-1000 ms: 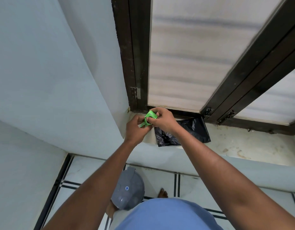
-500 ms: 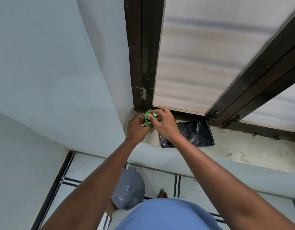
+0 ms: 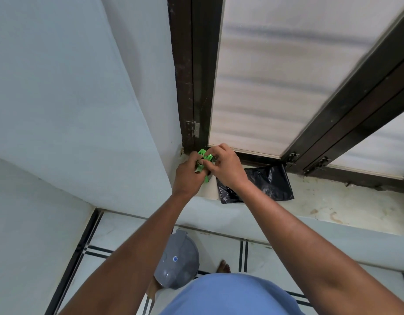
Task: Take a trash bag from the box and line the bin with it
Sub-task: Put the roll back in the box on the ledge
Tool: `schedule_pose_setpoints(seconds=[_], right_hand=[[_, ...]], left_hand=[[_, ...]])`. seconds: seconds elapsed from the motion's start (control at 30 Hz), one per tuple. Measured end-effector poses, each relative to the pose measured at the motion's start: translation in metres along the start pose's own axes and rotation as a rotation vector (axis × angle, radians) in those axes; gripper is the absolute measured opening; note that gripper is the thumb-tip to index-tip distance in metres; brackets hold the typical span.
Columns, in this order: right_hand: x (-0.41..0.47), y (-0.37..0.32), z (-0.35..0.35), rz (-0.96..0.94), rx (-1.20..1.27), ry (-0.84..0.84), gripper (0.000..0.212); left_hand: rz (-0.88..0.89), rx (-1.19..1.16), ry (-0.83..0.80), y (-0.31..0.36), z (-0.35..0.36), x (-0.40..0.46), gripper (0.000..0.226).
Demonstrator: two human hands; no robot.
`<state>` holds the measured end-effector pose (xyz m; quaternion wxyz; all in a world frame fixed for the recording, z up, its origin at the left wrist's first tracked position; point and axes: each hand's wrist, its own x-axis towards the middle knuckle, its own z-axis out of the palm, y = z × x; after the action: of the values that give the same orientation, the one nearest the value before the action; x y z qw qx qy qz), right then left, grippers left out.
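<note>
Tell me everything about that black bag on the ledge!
The black bag looks like thin, shiny, crinkly plastic. It lies flat and folded on the pale, stained window ledge, below the dark window frame. Its front corner hangs slightly over the edge. The right hand and wrist cover its left part; whether they touch it is unclear.

The person wears a blue shirt point(image 3: 230, 296); forearms and feet are bare.
</note>
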<state>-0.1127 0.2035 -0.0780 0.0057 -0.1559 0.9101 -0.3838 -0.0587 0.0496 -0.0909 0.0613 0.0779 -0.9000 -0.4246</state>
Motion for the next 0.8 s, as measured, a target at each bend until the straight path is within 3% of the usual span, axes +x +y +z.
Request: schedule_pose_setpoints(seconds=[0.1, 0.2, 0.3, 0.4, 0.57, 0.73, 0.8], right_hand=[[-0.013, 0.008, 0.001, 0.088, 0.161, -0.025, 0.042], [-0.028, 0.022, 0.006, 0.146, -0.067, -0.211, 0.076], [-0.030, 0.033, 0.020, 0.067, -0.334, -0.252, 0.069], [-0.021, 0.029, 0.029, 0.032, -0.425, -0.205, 0.060], [-0.014, 0.018, 0.043, 0.030, -0.446, -0.241, 0.051], [-0.020, 0.003, 0.057, 0.041, -0.283, -0.258, 0.056], [-0.025, 0.001, 0.051, 0.094, -0.114, -0.172, 0.045]], left_hand=[[-0.154, -0.112, 0.079, -0.003, 0.005, 0.000, 0.031], [-0.436, -0.412, 0.208, -0.015, 0.017, 0.005, 0.043], [-0.647, -0.671, 0.287, -0.004, 0.022, -0.002, 0.040], [-0.746, -0.758, 0.309, 0.000, 0.024, -0.010, 0.032], [-0.919, -0.478, 0.149, -0.008, 0.015, -0.016, 0.038], [-0.848, -0.523, -0.077, -0.019, 0.010, -0.051, 0.013], [-0.807, -0.493, -0.153, -0.024, 0.011, -0.059, 0.011]])
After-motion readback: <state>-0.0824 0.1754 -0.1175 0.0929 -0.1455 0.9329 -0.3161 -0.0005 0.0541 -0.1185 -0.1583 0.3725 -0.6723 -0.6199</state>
